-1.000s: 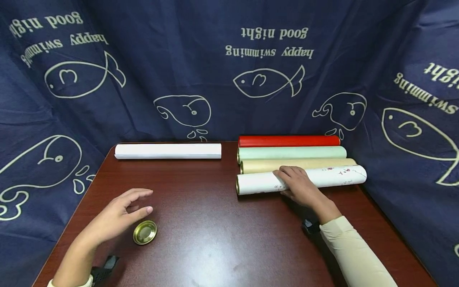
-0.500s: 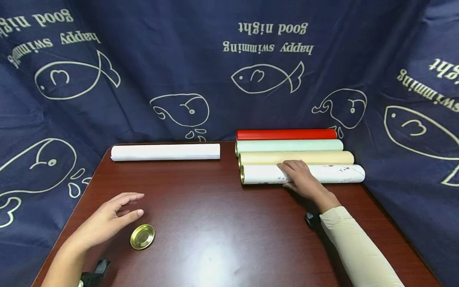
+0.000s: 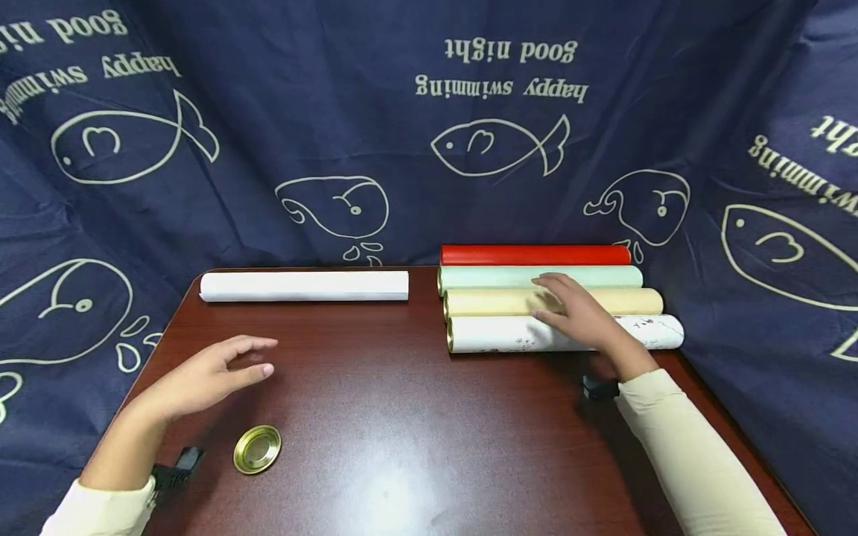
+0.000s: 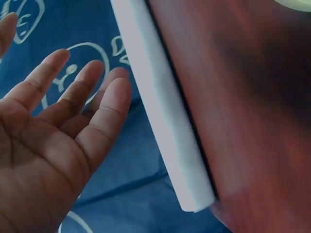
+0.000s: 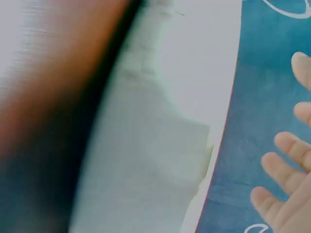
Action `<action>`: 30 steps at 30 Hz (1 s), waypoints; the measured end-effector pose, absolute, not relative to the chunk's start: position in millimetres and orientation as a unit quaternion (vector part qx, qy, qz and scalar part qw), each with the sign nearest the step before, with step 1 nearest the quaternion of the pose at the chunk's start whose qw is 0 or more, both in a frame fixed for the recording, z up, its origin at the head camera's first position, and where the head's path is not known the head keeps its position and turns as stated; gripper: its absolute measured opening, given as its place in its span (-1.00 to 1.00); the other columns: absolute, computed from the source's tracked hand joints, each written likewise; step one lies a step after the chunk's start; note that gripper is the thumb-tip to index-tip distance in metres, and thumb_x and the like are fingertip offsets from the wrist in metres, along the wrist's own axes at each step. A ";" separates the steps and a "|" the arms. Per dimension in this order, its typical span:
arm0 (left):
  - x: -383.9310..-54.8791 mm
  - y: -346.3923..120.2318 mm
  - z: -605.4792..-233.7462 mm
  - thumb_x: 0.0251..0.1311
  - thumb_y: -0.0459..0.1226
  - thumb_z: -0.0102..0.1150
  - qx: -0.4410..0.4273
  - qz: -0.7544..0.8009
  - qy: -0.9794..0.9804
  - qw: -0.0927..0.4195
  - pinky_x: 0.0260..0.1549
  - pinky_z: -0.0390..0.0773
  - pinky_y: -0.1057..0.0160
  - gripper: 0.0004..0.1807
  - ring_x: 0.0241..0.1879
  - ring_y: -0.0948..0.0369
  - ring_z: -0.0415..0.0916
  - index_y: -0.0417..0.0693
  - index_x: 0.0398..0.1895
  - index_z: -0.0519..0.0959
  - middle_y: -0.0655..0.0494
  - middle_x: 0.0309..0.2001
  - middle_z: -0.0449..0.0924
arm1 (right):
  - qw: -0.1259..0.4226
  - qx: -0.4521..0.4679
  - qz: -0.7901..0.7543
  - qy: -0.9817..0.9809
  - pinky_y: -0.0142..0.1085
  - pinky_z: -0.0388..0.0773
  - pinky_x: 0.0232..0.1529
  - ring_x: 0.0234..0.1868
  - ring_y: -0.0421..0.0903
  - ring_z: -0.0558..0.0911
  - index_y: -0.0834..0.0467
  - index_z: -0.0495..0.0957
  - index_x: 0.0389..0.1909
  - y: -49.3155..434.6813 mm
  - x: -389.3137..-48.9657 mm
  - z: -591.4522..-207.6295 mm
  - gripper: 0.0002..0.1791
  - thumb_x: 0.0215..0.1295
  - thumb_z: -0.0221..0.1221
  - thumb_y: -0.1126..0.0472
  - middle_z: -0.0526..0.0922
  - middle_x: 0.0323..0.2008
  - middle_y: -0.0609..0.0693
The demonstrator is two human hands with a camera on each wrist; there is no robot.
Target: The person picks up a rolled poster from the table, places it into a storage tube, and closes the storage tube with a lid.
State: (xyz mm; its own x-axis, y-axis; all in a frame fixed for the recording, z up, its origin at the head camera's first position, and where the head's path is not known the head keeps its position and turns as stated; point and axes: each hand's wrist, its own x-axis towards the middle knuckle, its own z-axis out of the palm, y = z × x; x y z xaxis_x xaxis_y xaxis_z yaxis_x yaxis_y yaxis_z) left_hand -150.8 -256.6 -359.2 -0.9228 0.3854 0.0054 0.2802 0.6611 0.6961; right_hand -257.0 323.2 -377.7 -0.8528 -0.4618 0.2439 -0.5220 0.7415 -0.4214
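Observation:
My right hand [image 3: 579, 313] hovers with loosely spread fingers above the front tubes at the right. Nearest below it are the white tube [image 3: 496, 340] with a red blossom print and the cream tube [image 3: 485, 302]. Behind them lie a mint green tube [image 3: 479, 278] and a red tube [image 3: 532, 254]. My left hand [image 3: 204, 378] floats over the table's left side, fingers apart, nothing held. Close to it on the table is a shallow gold lid [image 3: 258, 450]. Spread fingers [image 5: 286, 145] also show in the right wrist view.
A white roll [image 3: 304, 286] lies along the table's back left edge; it also crosses the left wrist view beyond the hand. The dark red table [image 3: 375, 417] is bordered by a blue curtain [image 3: 322, 126] with fish drawings.
My right hand has let go of the blossom-printed tube and lifted off it. That tube has shifted back against the cream one. My left hand stays raised, fingers relaxed.

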 end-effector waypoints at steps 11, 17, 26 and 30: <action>-285.9 -223.1 -379.8 0.31 -0.19 0.23 0.195 0.223 0.955 -0.023 0.20 0.30 -0.23 -0.48 0.23 -0.28 0.31 -0.34 0.23 0.47 -0.36 0.22 0.37 | -0.045 0.145 0.244 -0.958 0.17 0.07 0.38 0.41 0.34 0.16 0.43 0.26 0.36 309.9 -341.2 -367.8 -0.35 0.48 0.10 0.05 0.25 0.36 0.41; -314.5 -215.8 -397.3 0.38 -0.08 0.13 0.158 0.146 0.976 -0.025 0.27 0.19 -0.28 -0.39 0.31 -0.31 0.18 -0.22 0.38 0.37 -0.35 0.37 0.21 | -0.038 0.075 0.263 -0.961 0.11 0.10 0.39 0.40 0.35 0.17 0.43 0.21 0.38 286.1 -363.5 -376.9 -0.34 0.50 0.05 0.03 0.24 0.37 0.42; -310.7 -216.4 -415.1 0.38 -0.08 0.13 0.153 0.120 0.981 -0.007 0.25 0.11 -0.38 -0.45 0.32 -0.28 0.21 -0.18 0.32 0.40 -0.28 0.30 0.36 | -0.087 0.067 0.249 -0.962 0.10 0.13 0.38 0.41 0.31 0.17 0.38 0.12 0.46 255.3 -377.0 -382.4 -0.27 0.52 0.01 -0.04 0.22 0.40 0.36; -307.8 -222.6 -413.2 0.21 -0.10 0.34 0.169 0.110 0.979 -0.002 0.25 0.11 -0.38 -0.33 0.29 -0.28 0.25 -0.20 0.31 0.37 -0.28 0.28 0.39 | -0.090 0.080 0.244 -0.962 0.10 0.08 0.40 0.43 0.35 0.10 0.37 0.16 0.44 241.0 -384.7 -381.9 -0.29 0.50 0.03 -0.03 0.25 0.40 0.35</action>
State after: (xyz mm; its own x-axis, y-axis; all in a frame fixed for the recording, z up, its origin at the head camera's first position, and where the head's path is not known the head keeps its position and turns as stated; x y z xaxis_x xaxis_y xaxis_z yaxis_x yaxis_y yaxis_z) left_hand -307.8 -222.6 -413.2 -0.9427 0.3311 0.0409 0.3320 0.9186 0.2142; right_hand -384.7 241.0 -381.9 -0.9710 -0.1972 -0.1350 -0.1089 0.8679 -0.4847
